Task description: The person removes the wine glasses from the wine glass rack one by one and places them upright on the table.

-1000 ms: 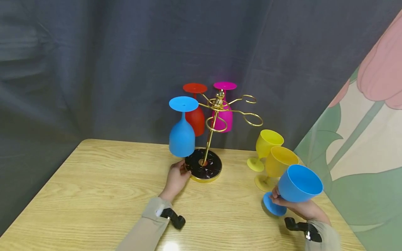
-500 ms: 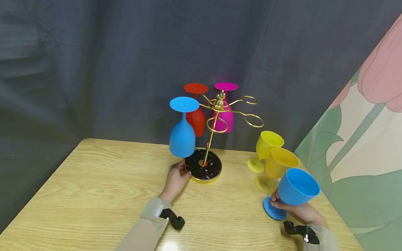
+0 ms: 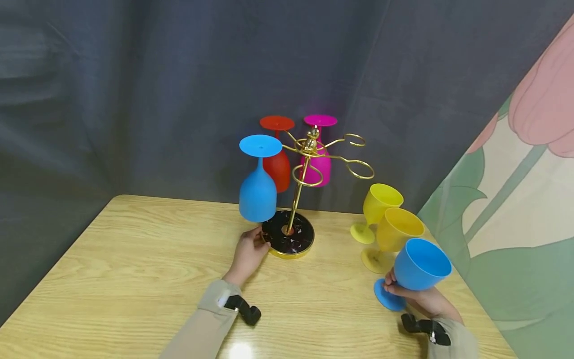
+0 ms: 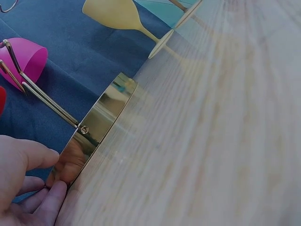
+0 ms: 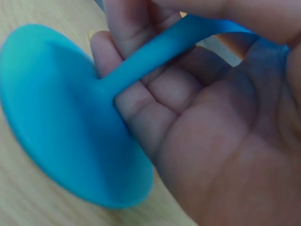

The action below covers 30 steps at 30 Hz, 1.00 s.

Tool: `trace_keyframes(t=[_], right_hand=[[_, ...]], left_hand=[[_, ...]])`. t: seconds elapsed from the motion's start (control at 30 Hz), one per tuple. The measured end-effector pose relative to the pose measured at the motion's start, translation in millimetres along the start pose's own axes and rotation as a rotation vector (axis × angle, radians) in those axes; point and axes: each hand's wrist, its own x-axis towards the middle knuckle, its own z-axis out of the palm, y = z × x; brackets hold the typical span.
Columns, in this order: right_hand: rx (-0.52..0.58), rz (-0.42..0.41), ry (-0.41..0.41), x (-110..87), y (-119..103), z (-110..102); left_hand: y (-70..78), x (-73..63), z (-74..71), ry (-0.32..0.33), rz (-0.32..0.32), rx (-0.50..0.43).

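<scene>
By its stem, my right hand (image 3: 423, 297) holds a blue goblet (image 3: 417, 271), tilted with its bowl leaning right. In the right wrist view, the fingers (image 5: 155, 120) lie around the stem, just above the round foot (image 5: 80, 117). My left hand (image 3: 248, 253) grips the left edge of a gold stemware rack's black round base (image 3: 291, 242); the left wrist view has its fingertips (image 4: 44, 155) against the gold rim (image 4: 101, 117). From the rack hang another blue goblet (image 3: 258, 197), a red goblet (image 3: 279, 172) and a magenta goblet (image 3: 323, 169), all upside down.
A light yellow goblet (image 3: 378, 204) and a deeper yellow goblet (image 3: 396, 232) stand upright right of the rack, just beyond the held one. Bare gold rings (image 3: 360, 175) project on the rack's right and front. A dark curtain (image 3: 202, 99) backs the wooden table (image 3: 134, 279).
The blue goblet in my right hand has come slightly down and left and leans a little less. My left hand keeps its hold on the rack's base.
</scene>
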Motion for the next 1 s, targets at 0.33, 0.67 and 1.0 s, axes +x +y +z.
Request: trace_keyframes(t=[0.33,0.67,1.0], right_hand=[[0.073,-0.03,-0.03,2.0,5.1,-2.4],[0.063,-0.057,-0.021,4.5,3.3,-1.8],[0.029,-0.044,-0.056,-2.1,-0.4,-5.9]], left_hand=[[-0.2,0.6,-0.2,-0.009,-0.003,-0.021],[-2.5,1.2,0.0,-0.006,0.008,-0.008],[-1.9,-0.1,-0.2,-0.015,-0.014,-0.018]])
